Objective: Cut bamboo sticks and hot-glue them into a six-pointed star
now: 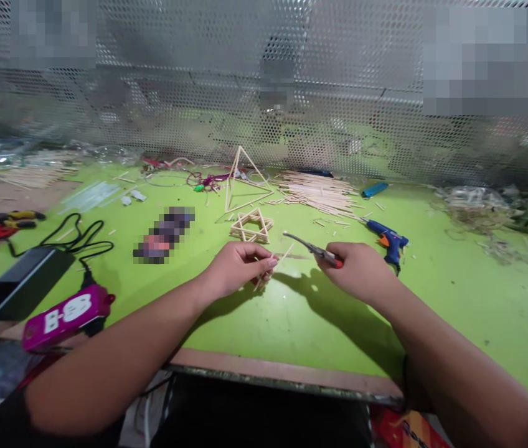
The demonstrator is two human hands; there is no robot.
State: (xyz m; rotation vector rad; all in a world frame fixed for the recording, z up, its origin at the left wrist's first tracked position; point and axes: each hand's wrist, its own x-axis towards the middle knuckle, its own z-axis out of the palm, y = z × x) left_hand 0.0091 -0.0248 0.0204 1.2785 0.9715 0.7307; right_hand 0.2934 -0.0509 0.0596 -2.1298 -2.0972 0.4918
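Note:
My left hand (245,266) is closed, pinching thin wooden sticks (285,254) whose ends poke out past the fingertips. My right hand (356,269) is wrapped round a red-handled tool with a long thin curved nose (308,244), which looks like pliers. Its tip points left, above and apart from the sticks in my left hand. Just beyond my hands, a six-pointed star built of stacked sticks (251,226) lies on the green table (264,330). Behind it a triangular stick frame (258,168) stands upright.
Many loose sticks (317,191) lie at the back, with short offcuts nearby. Right of my right hand is a blue glue gun (388,239). A black box (21,283), cables and a magenta power strip (68,316) sit at left. A perforated metal screen (189,81) borders the back.

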